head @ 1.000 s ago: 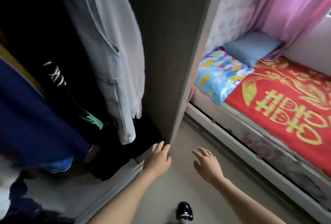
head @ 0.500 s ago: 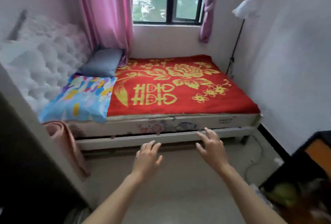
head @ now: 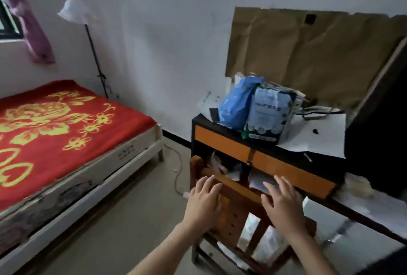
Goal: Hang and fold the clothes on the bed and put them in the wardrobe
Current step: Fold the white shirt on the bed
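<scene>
Since no clothes showed on the part of the bed (head: 66,131) visible at left, w/ only its red blanket on top, we judged the sorting prob. done or nearly so; the wardrobe was out of frame. Our left hand (head: 203,200) & right hand (head: 282,204) were both released, fingers spread, holding nothing, at lower centre by the top rail of a wooden chair (head: 230,219). Touching it or not, we couldn't tell. The chair stood tucked against the bench (head: 222,140), where a blue bag (head: 235,105) & a printed pack (head: 268,116) sat together at centre right.
</scene>
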A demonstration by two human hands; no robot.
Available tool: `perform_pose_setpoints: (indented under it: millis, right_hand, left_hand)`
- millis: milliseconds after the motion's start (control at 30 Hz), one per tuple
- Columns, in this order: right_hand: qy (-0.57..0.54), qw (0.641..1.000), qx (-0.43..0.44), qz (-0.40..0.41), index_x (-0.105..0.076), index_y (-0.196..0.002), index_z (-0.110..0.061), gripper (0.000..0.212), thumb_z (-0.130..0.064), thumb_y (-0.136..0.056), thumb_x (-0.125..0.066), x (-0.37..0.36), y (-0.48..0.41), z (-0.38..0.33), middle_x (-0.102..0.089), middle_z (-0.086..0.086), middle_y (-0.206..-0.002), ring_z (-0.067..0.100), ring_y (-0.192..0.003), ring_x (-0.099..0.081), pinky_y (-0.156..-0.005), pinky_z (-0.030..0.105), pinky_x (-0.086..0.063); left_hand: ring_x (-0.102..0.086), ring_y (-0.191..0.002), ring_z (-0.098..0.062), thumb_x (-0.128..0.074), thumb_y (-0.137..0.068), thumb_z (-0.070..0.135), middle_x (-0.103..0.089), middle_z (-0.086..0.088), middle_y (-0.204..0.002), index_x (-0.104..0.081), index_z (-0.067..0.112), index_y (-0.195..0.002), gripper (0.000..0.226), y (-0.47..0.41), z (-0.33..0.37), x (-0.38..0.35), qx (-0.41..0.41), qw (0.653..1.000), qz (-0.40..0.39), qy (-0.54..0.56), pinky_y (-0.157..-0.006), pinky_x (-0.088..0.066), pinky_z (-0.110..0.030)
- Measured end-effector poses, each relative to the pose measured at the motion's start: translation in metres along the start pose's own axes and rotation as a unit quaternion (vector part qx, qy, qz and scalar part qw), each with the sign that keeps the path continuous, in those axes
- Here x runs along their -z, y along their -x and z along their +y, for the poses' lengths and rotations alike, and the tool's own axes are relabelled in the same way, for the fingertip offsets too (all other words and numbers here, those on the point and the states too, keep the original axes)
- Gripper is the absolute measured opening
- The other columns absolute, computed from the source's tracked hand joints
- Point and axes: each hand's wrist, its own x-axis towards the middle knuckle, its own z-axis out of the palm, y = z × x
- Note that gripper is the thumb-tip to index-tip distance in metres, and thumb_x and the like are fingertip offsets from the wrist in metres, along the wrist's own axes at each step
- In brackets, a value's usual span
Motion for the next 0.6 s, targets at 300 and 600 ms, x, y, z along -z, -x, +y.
perform_pose_setpoints:
  millis: [300,600]
  right_hand:
    - [-0.086,0.986,-0.116,-0.083,-0.047,-0.136,-0.024,0.041,-0.037,-0.099,-0.036,-0.005,0.042,0.074,-0.046,-0.011,-0.138,0.012,-0.123,-0.045,-0.103,0.025,-0.031]
    - [-0.124,0.983,-0.091,-0.099,-0.06,-0.118,-0.019,0.042,-0.047,-0.095,-0.041,-0.002,0.042,0.08,-0.057,-0.01,-0.117,0.009,-0.106,-0.055,-0.082,0.022,-0.041]
  left_hand:
    - [-0.014,-0.142,-0.012,-0.028,-0.098,0.042,-0.031,0.01,-0.15,-0.04,0.03,-0.136,0.042,-0.047,0.091,-0.064,-0.133,0.988,-0.073,-0.037,-0.115,0.001,-0.041]
    - [-0.068,-0.081,-0.016,-0.041,-0.083,0.036,-0.069,0.011,-0.078,-0.074,0.026,-0.08,0.035,-0.042,0.095,-0.065,-0.175,0.979,0.105,0.011,-0.086,-0.048,-0.05]
